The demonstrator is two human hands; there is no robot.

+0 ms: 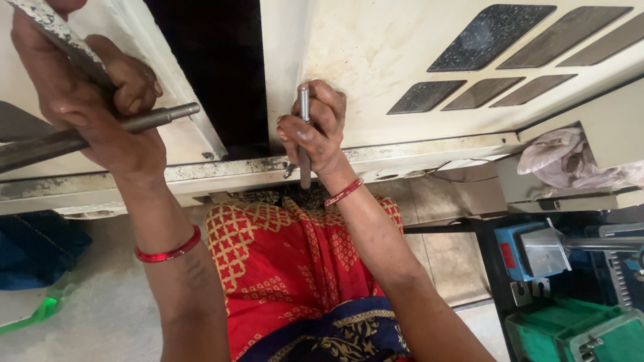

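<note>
while the left hand clenches a steel rod jutting past its fingers, the right hand grips an upright metal punch against the cream cabinet.

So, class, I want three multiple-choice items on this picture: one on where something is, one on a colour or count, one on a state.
1. Where does the crumpled cloth lie?
A. on the ledge at right
B. on the floor at left
C. over the left hand

2. What colour are the bangles?
A. green
B. red
C. white

3. How does the right hand hold the thin metal rod?
A. flat on the floor
B. upright against the cream panel's lower edge
C. not at all

Answers: 1 A, it sits by the panel at right; 2 B, one red band on each wrist; 3 B, fingers wrap the vertical rod.
</note>
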